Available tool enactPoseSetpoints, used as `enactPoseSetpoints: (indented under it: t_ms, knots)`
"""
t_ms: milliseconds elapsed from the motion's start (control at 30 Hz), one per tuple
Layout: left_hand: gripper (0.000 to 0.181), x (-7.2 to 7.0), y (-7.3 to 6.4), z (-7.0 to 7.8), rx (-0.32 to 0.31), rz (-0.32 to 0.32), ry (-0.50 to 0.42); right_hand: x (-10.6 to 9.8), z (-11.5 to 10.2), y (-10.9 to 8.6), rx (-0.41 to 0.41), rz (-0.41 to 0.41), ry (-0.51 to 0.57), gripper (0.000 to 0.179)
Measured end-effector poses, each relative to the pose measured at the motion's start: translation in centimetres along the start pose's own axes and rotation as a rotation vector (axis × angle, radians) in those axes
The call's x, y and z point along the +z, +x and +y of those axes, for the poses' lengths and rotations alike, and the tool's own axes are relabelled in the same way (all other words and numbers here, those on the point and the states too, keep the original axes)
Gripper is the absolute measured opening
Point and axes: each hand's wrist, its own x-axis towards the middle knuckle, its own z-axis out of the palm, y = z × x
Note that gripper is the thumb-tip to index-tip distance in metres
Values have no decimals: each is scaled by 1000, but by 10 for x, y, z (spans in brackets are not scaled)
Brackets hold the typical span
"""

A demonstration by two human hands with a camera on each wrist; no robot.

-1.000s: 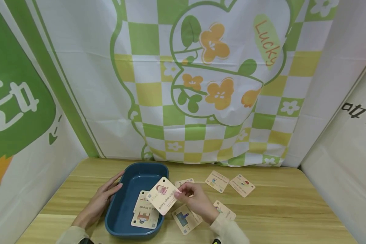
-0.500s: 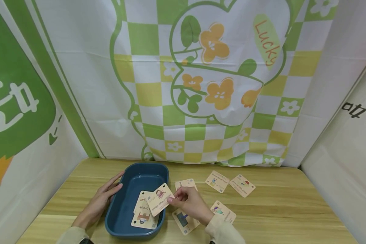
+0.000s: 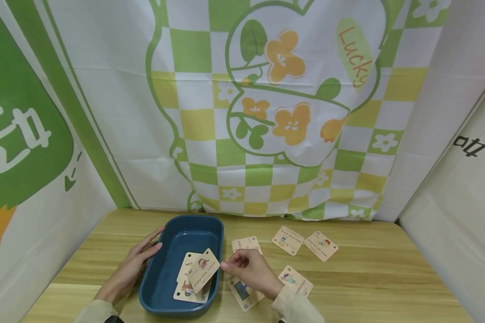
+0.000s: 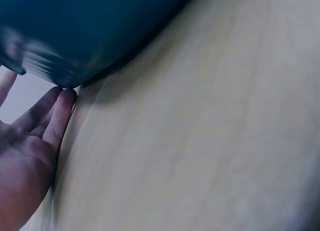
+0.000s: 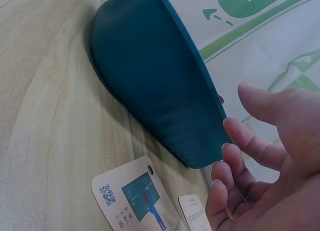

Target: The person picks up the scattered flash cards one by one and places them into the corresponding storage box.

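Note:
My left hand (image 3: 134,265) rests against the left side of a deep blue plastic tray (image 3: 165,273), fingers fairly straight along its wall and rim. A square picture card reading "play the violin" (image 3: 205,270) is inside the tray's right side, tilted over other cards (image 3: 182,294). Just beyond the right rim is my right hand (image 3: 252,270), its thumb and forefinger apart in the right wrist view and nothing between them. Below it on the table lies a card with a blackboard picture (image 5: 137,198), partly covered by the hand in the head view.
Several more cards lie on the wooden table (image 3: 368,278): one behind my right hand (image 3: 245,243), two at the back (image 3: 288,240), and one near the right sleeve (image 3: 297,280). A printed curtain (image 3: 266,188) closes off the back.
The violin card has moved left and down from my right hand's pinch into the tray, and the fingers have let go. My left hand and the tray have stayed put.

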Motion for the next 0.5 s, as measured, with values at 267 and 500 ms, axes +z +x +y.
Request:
enactPoseSetpoints:
  t_ms: [267,500]
  knots:
    - [63,0,-1,1,-3,9,5,2,-4,1,14,15,-15,20]
    - [64,0,-1,1,-3,3,5,2,-3,2,10,19,-22,20]
